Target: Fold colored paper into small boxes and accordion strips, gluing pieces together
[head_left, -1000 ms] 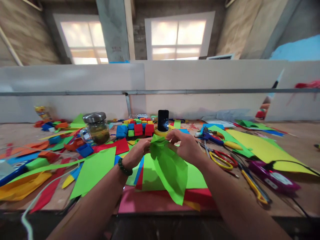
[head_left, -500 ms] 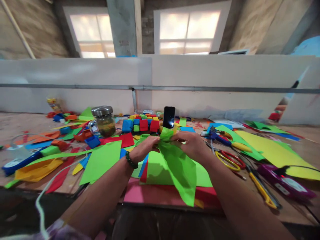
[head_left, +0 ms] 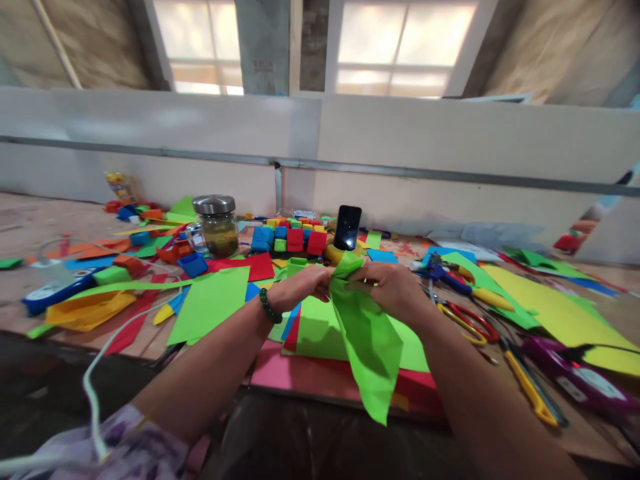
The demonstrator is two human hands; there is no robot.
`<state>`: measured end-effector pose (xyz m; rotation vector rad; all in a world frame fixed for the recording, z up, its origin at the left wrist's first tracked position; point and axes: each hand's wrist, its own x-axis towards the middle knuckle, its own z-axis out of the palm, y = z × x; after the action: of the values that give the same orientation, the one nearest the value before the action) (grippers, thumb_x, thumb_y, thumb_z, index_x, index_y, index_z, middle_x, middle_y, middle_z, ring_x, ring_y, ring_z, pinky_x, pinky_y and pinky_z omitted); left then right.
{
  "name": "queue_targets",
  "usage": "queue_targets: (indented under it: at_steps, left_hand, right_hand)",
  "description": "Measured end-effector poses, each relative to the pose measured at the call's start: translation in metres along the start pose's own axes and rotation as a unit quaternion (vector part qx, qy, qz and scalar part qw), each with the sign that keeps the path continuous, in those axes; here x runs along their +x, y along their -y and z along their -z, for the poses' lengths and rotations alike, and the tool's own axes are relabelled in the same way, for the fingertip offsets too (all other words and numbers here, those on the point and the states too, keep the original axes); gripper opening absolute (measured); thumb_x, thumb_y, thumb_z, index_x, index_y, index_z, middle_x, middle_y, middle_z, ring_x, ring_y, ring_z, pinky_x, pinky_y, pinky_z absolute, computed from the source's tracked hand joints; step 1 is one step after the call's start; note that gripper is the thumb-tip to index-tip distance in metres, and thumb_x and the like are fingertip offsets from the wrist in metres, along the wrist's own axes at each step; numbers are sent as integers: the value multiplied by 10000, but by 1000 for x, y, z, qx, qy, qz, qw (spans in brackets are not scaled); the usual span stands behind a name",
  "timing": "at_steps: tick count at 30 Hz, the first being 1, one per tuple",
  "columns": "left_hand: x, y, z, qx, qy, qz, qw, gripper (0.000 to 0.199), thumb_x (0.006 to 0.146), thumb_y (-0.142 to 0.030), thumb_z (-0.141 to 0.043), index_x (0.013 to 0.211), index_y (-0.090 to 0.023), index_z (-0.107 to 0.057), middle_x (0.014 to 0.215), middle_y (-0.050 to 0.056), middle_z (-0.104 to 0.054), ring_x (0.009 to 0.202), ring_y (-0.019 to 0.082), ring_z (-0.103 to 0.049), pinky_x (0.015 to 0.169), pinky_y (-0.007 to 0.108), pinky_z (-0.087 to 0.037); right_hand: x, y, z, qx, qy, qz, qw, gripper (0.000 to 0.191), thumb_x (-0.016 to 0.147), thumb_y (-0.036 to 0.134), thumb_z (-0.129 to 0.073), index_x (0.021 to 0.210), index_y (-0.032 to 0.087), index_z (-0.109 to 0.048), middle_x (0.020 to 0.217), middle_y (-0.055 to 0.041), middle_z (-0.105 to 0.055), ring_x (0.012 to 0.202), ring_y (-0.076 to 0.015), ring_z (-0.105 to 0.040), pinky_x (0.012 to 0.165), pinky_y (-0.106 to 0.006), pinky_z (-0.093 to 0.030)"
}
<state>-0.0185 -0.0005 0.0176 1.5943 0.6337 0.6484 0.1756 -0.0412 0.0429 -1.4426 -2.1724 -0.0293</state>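
Observation:
A bright green sheet (head_left: 370, 347), thin and creased, hangs down from both hands over the table's front edge. Whether it is paper or cloth I cannot tell. My left hand (head_left: 306, 287), with a dark green bead bracelet at its wrist, is closed on the sheet's gathered upper left side. On the other side, my right hand (head_left: 393, 288) pinches the bunched top, its fingertips partly hidden by the folds. Under the hands lie flat light green sheets (head_left: 320, 327) over red and pink ones. A dark phone (head_left: 347, 228) stands propped up just beyond.
Small coloured boxes (head_left: 295, 240) stand in rows behind the hands, near a lidded glass jar (head_left: 220, 230). To the right are pliers (head_left: 450, 273), scissors (head_left: 467, 320), a yellow cutter (head_left: 530, 387) and a purple device (head_left: 580, 380). A white cable (head_left: 93, 387) hangs off the left edge.
The view has tipped down and shifted a little left, so everything sits slightly further right. Both hands keep hold of the green sheet, whose hanging part has swung and folded somewhat differently.

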Motion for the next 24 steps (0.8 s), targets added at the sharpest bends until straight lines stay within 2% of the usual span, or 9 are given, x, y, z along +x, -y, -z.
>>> queue_targets:
  at_steps: [5,14,18,21,24]
  left_hand:
    - [0,2,1,14,10,4,1000,327,803,-385,-473,920,-148,-666,767,27,-611,745,137,-555,733,271,-445]
    - [0,0,3,37,17,4,999,356,802,-368,-452,994,-166,-674,886,47,-642,751,135,-549,737,278,-447]
    - [1,-1,3,21,15,-1,1000,284,723,-306,-505,909,-172,-673,869,27,-619,759,139,-543,729,277,-453]
    - [0,-2,5,33,-3,-4,999,167,630,-227,-560,754,-168,-655,809,7,-589,764,137,-511,684,242,-438]
    - [-1,-2,6,38,-12,-4,999,112,616,-217,-581,697,-163,-635,772,0,-569,755,129,-487,667,226,-414]
  right_hand:
    - [0,6,0,-42,10,-13,999,132,746,192,-698,821,274,-770,825,13,-755,742,-177,-677,621,-263,-440]
    - [-2,6,-4,-46,-17,-7,999,111,764,224,-686,828,272,-763,846,1,-755,748,-184,-671,622,-274,-442]
    - [-2,7,-7,-47,-40,-11,998,76,765,287,-695,816,280,-752,796,5,-745,702,-177,-653,585,-270,-410]
    - [-3,9,-8,-60,-44,-12,997,66,772,281,-680,794,278,-743,752,8,-729,666,-170,-629,549,-263,-367]
    - [-5,12,-7,-67,-39,-4,997,61,775,252,-668,792,248,-726,767,-5,-722,688,-172,-619,571,-265,-361]
